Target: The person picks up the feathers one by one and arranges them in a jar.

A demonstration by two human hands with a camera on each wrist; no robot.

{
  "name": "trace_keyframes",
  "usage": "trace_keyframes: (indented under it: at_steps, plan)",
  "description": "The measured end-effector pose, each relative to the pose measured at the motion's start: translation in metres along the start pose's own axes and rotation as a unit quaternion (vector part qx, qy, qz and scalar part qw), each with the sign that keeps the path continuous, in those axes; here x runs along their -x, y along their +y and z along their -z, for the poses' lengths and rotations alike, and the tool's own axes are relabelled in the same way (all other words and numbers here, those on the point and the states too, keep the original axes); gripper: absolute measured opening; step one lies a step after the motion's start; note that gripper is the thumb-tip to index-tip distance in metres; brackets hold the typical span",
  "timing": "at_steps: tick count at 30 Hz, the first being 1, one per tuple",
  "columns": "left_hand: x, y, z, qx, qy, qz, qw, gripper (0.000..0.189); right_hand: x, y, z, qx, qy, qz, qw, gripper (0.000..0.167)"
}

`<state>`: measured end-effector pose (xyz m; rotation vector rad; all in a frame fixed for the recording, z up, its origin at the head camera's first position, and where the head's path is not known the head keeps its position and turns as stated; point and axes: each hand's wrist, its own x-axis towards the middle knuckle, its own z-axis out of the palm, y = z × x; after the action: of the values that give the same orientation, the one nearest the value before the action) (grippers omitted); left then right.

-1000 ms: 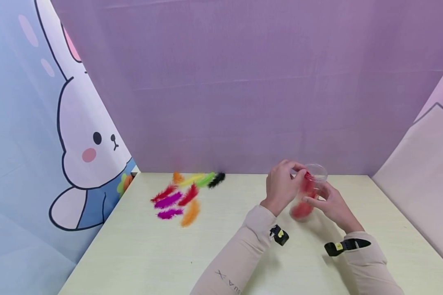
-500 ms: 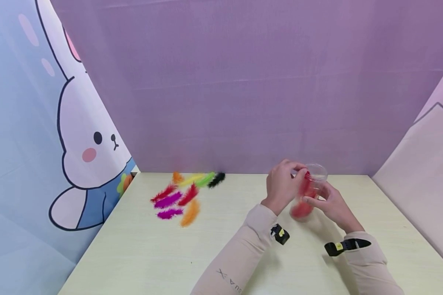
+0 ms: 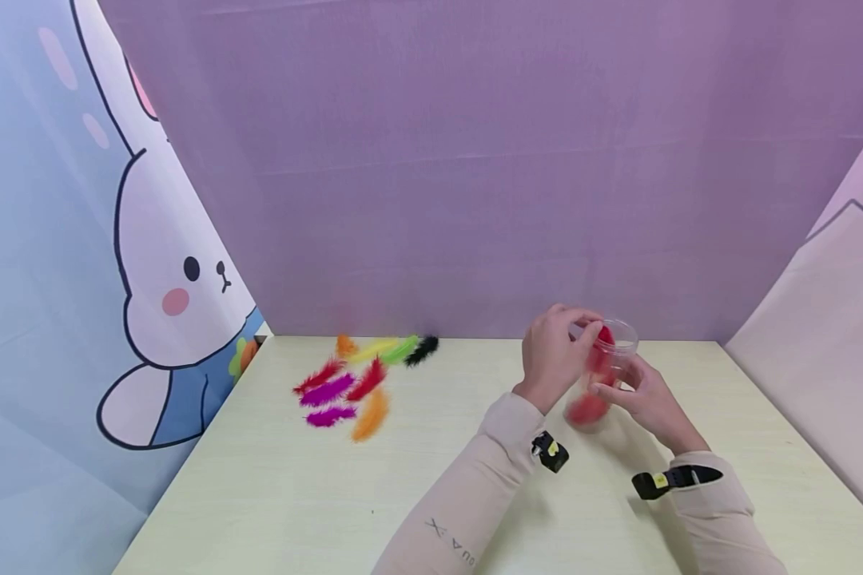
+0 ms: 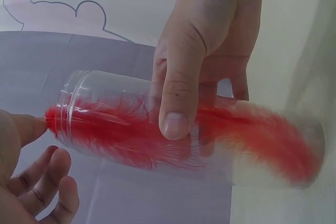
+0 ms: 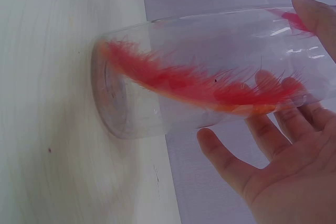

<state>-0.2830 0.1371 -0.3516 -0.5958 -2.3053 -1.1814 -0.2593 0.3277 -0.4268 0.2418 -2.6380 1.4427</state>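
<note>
A tall clear plastic jar [image 3: 622,339] stands near the table's back edge, right of centre. My right hand [image 3: 643,395] grips its side, thumb in front and fingers round behind. At the open mouth my left hand [image 3: 557,351] pinches the tip of a red feather [image 4: 115,135], whose length hangs inside the upper jar. Lower down in the jar rests another red feather [image 5: 173,80], with an orange feather [image 5: 257,109] lying against it. In the left wrist view the left fingertips sit right at the rim, and the rest of that hand is partly cut off.
On the table's left lie several loose feathers: red [image 3: 367,379], purple [image 3: 328,390], orange [image 3: 371,415], yellow [image 3: 374,349], green [image 3: 401,350] and black [image 3: 423,350]. A purple cloth [image 3: 431,176] hangs behind the pale table [image 3: 273,495].
My left hand has shifted slightly up and to the right at the jar's mouth, and the red feather's tip has moved with it. The right hand and jar have stayed still.
</note>
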Motion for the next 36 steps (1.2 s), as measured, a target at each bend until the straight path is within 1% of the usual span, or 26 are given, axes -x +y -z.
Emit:
trace_keyframes:
  at_steps: [6, 13, 17, 23, 30, 36]
  plan:
    - [0.0, -0.001, -0.003, -0.001, -0.008, 0.005, 1.0, 0.016, 0.0, 0.0, 0.0, 0.0, 0.0, -0.004, 1.0, 0.072]
    - [0.001, -0.003, -0.004, -0.007, -0.021, 0.013, 0.9997, 0.017, -0.001, 0.002, -0.001, -0.006, -0.006, -0.008, 0.9999, 0.074]
    - [0.002, -0.004, -0.004, -0.009, -0.027, 0.017, 0.9994, 0.018, -0.001, 0.002, -0.001, -0.013, -0.009, -0.003, 0.9999, 0.073]
    - [0.004, -0.009, -0.003, 0.006, -0.03, 0.023, 0.9992, 0.019, -0.002, 0.004, -0.002, -0.014, -0.008, 0.012, 0.9998, 0.066]
    - [0.011, -0.023, 0.0, 0.025, -0.014, 0.022, 0.9994, 0.017, -0.003, 0.007, -0.003, -0.02, -0.008, 0.025, 0.9994, 0.066]
    - [0.02, -0.046, -0.001, 0.016, -0.014, 0.036, 0.9991, 0.014, -0.006, 0.011, -0.005, -0.012, -0.009, 0.019, 0.9997, 0.068]
